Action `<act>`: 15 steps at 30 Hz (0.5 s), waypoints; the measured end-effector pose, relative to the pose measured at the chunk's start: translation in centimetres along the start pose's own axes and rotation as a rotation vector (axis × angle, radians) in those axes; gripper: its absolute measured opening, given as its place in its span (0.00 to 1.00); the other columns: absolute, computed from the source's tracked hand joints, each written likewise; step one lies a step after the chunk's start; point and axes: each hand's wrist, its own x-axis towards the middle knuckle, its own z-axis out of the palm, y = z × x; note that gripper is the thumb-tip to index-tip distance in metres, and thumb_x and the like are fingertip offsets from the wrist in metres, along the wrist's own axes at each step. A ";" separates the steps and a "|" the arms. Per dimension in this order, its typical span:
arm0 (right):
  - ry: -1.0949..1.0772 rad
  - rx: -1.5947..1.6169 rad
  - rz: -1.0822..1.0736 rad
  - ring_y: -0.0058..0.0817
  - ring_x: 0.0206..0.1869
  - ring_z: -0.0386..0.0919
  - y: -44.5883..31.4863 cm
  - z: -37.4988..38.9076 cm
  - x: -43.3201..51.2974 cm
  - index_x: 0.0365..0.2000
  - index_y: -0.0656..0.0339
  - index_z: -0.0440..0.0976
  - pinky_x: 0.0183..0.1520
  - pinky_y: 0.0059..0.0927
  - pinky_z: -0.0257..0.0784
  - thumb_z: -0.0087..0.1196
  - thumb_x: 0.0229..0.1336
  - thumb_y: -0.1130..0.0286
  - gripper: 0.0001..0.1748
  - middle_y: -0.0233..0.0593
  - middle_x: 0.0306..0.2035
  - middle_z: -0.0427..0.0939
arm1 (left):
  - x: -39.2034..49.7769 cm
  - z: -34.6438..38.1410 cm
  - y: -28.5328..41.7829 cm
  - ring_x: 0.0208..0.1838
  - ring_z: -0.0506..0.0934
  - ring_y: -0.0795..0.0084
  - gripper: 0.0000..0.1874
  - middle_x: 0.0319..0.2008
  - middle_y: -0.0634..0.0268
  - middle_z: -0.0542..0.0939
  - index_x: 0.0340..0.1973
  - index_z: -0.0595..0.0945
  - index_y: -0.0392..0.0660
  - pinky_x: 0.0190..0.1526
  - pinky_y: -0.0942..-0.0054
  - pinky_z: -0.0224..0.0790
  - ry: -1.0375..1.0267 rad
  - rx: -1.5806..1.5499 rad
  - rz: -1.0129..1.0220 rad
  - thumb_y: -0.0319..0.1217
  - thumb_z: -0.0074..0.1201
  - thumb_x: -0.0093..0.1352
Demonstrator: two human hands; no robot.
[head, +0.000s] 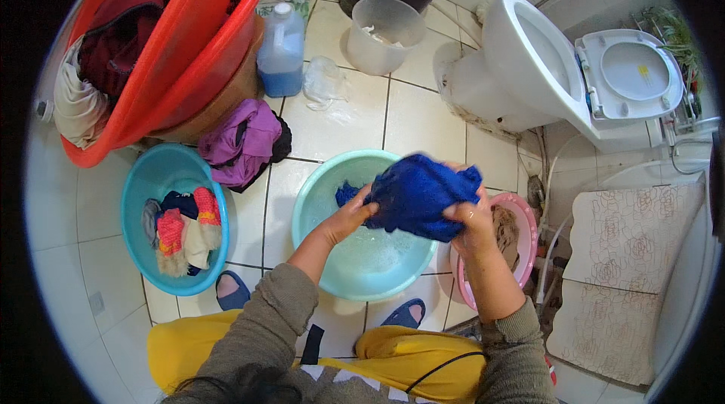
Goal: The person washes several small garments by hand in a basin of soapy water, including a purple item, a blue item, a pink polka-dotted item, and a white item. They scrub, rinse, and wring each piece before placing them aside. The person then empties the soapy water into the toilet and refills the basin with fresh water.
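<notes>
Both of my hands hold a bunched dark blue cloth above a pale turquoise basin. My left hand grips its left side, with the thumb over the edge. On the right side, my right hand has its thumb pressed on the front, its other fingers partly hidden behind the cloth. Sudsy water covers the basin's bottom. A smaller piece of blue fabric shows at the basin's left, behind my left hand; whether it joins the held cloth I cannot tell.
A blue basin with several small garments stands left, a pink basin with brown cloth right. Purple clothing lies on the tiles. Beyond are red tubs, a jug of blue liquid, a translucent bucket and a toilet.
</notes>
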 end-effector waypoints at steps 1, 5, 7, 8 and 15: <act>0.011 0.113 0.016 0.35 0.51 0.74 -0.7 1.2 0.4 0.48 0.63 0.66 0.60 0.37 0.68 0.52 0.31 0.79 0.33 0.42 0.47 0.73 | -0.3 -1.1 -1.3 0.70 0.61 0.68 0.40 0.67 0.62 0.66 0.73 0.54 0.47 0.71 0.68 0.48 0.005 -0.009 0.035 0.55 0.45 0.73; 0.032 0.299 -0.046 0.39 0.49 0.75 -0.9 1.6 1.3 0.45 0.62 0.64 0.60 0.41 0.69 0.48 0.35 0.79 0.28 0.44 0.44 0.74 | 0.6 -0.2 -3.2 0.74 0.57 0.64 0.57 0.72 0.59 0.59 0.74 0.48 0.45 0.73 0.61 0.45 0.003 0.089 0.108 0.75 0.34 0.62; 0.013 0.305 -0.068 0.38 0.50 0.74 -0.5 2.1 1.3 0.46 0.62 0.65 0.61 0.40 0.67 0.50 0.35 0.79 0.29 0.43 0.45 0.72 | 0.7 0.2 -4.1 0.75 0.56 0.63 0.61 0.73 0.59 0.57 0.74 0.47 0.46 0.73 0.60 0.45 -0.010 -0.081 0.139 0.78 0.30 0.58; 0.002 0.309 -0.078 0.37 0.51 0.73 -0.3 2.4 1.2 0.46 0.61 0.65 0.62 0.39 0.66 0.50 0.35 0.79 0.29 0.42 0.46 0.71 | 0.6 0.5 -4.5 0.75 0.56 0.63 0.61 0.73 0.59 0.56 0.74 0.46 0.45 0.74 0.59 0.44 0.028 -0.150 0.164 0.79 0.28 0.58; -0.450 -0.901 -0.640 0.49 0.58 0.66 5.1 -1.8 -0.4 0.44 0.60 0.65 0.64 0.41 0.58 0.60 0.33 0.75 0.30 0.49 0.53 0.65 | -0.8 5.3 0.8 0.67 0.68 0.61 0.57 0.66 0.58 0.68 0.70 0.59 0.43 0.68 0.57 0.59 0.061 -0.679 0.137 0.77 0.33 0.60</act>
